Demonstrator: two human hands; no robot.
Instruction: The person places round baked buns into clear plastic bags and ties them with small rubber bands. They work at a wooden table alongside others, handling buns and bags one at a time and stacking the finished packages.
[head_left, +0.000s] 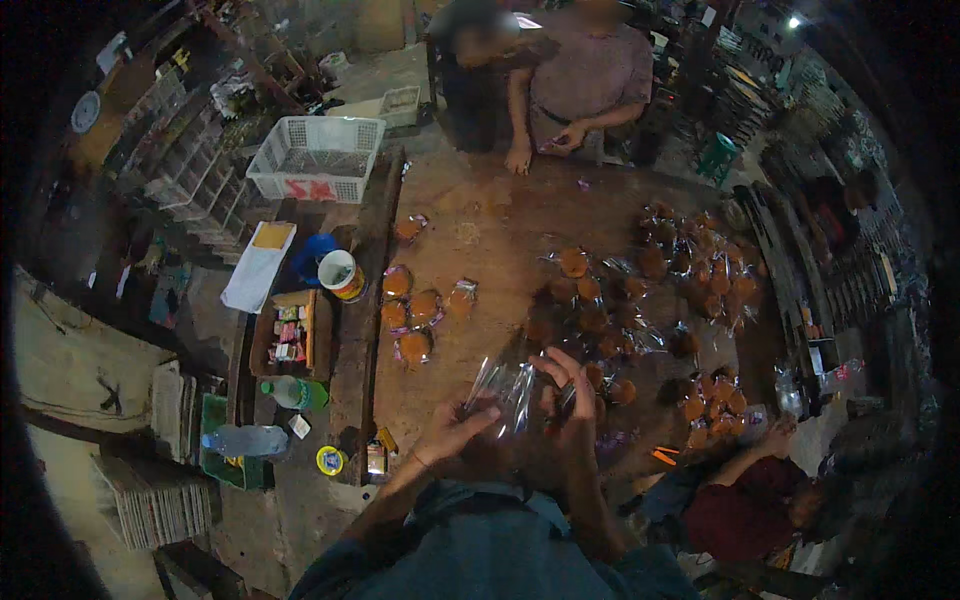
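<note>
A clear, shiny plastic bag is held up in front of my body, just above the near part of the wooden table. My left hand grips the bag's lower left side, thumb across it. My right hand is at the bag's right edge, with fingers apart and bent toward it; whether they touch it is hard to see. Beyond my right hand lie many round brown discs, many in clear wrap. On the left, a smaller group of wrapped brown discs rests on the table.
A white crate, a cup, a box of small packets and bottles stand along the left. Orange-handled scissors lie at right. Two people stand across the table; another person sits at right.
</note>
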